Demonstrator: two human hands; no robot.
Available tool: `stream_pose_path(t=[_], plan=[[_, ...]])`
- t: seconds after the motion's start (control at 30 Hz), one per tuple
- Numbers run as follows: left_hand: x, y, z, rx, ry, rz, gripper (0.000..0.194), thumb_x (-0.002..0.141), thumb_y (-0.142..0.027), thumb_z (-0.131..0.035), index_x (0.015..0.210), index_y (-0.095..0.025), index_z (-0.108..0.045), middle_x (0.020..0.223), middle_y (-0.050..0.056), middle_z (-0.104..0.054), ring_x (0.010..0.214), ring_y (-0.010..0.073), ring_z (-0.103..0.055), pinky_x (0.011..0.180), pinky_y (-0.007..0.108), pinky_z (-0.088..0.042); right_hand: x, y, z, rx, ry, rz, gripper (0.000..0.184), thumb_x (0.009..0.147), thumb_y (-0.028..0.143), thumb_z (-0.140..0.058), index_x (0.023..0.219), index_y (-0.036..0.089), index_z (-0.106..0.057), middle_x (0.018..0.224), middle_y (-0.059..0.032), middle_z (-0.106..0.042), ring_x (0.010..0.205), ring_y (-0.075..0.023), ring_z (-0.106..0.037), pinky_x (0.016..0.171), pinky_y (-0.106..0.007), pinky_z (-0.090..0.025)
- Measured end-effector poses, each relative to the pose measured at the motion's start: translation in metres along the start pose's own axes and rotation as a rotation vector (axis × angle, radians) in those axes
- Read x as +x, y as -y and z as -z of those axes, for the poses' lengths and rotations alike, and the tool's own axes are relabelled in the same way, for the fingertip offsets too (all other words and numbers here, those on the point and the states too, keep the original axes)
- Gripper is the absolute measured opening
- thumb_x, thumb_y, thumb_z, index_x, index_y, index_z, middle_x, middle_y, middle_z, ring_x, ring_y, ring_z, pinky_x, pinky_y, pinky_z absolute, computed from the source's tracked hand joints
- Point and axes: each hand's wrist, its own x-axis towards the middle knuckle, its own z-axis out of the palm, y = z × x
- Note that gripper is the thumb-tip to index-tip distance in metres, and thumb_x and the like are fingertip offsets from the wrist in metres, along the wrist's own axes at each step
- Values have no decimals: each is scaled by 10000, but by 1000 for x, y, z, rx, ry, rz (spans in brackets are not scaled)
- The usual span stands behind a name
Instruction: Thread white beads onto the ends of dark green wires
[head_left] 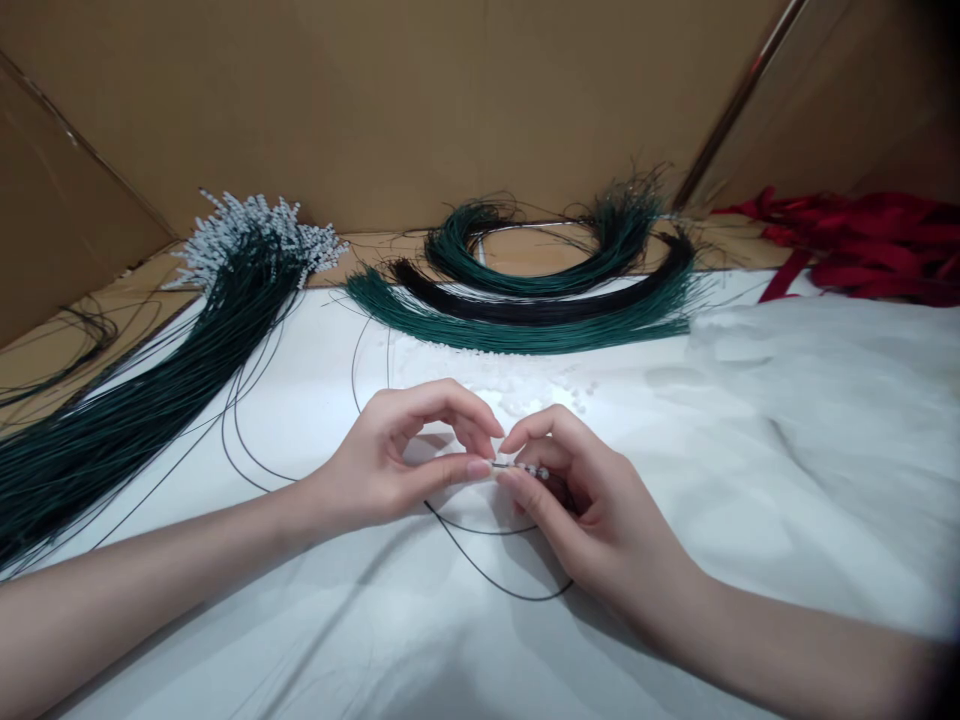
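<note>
My left hand (405, 455) and my right hand (581, 500) meet fingertip to fingertip over a white cloth (787, 470). Both pinch the end of one thin dark wire (487, 570), which loops down in front of my hands. A short row of small clear beads (531, 468) sits on the wire's tip between my right thumb and forefinger. Loose clear beads (525, 385) lie scattered on the cloth just beyond my fingers.
A long bundle of green wires with white beaded tips (247, 240) runs along the left. Curved bundles of green and black wires (540, 300) lie at the back centre. Red ribbon (870, 245) is piled at the back right. Brown cardboard walls (420, 100) enclose the area.
</note>
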Motion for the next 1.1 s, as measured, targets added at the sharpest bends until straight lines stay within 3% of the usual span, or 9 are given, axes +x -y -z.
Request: stream_pose_path(t=[0.33,0.53,0.77,1.1], plan=[[1,-6,0,-69,37,51,101,910,-153,-644,1011,-164,-654,906,42,-711,855,146,-686,796,270,-558,-2,-3,0,38,2,7,92,936,164,-511,954,239,-461,624,76,-517,555,-104,-472,520,-218,-350],[-1,-1,2,-12,19,53,144,903,-173,-663,1044,-202,-659,897,30,-672,858,149,-646,795,288,-542,-1,-2,1,36,-6,7,86,938,183,-526,968,242,-472,630,71,-537,563,-106,-495,527,-217,-361],[-1,0,0,26,32,-20,162,891,-124,-662,1040,-187,-644,905,34,-650,844,137,-628,772,274,-526,0,-2,0,36,-9,-25,52,940,251,-543,972,229,-508,640,50,-554,589,-129,-516,554,-246,-389],[-1,5,-4,-11,27,-144,323,857,-8,-627,1112,-183,-536,878,22,-595,801,128,-592,738,271,-506,1,3,-1,9,-17,-44,121,936,270,-540,866,183,-586,597,58,-448,528,-91,-384,475,-227,-296]])
